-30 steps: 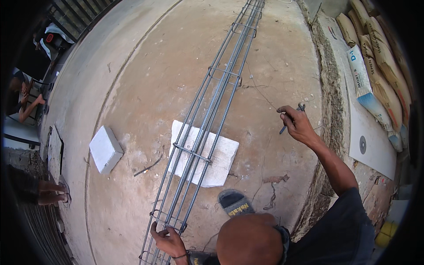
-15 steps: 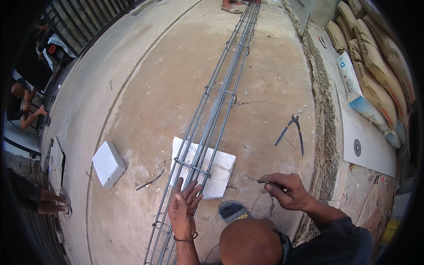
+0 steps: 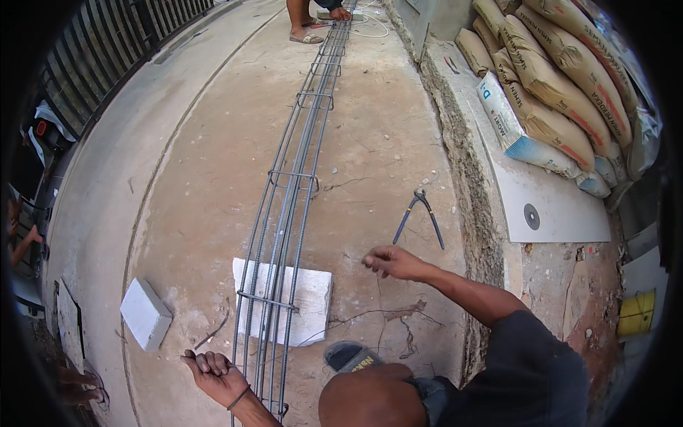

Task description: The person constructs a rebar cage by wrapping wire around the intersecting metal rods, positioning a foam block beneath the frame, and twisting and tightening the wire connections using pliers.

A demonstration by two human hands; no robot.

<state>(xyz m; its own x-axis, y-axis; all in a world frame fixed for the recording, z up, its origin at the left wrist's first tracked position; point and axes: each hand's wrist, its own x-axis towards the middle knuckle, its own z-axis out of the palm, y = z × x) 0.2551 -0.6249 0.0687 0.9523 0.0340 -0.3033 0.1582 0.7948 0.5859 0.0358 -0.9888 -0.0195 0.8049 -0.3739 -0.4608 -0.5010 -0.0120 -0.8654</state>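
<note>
Cage of steel bars is seen running from the top centre of the frame down to the lower left, crossed by rectangular ties. White slab is covered in part by the bars at lower centre.

At lower left, the left hand is held just beside the cage, its fingers curled narrow; whether anything is gripped cannot be told. The right hand is held right of centre, apart from the cage, with its fingers bent and drawn close together; what may be pinched there cannot be told.

Above it, pincers are laid on the ground, handles spread. At lower left a white block is placed, with a dark strip between it and the slab. A slipper is partly hidden at lower centre. At the top, the cage's far end is reached by a co-worker's hand. Bags are stacked at upper right.
</note>
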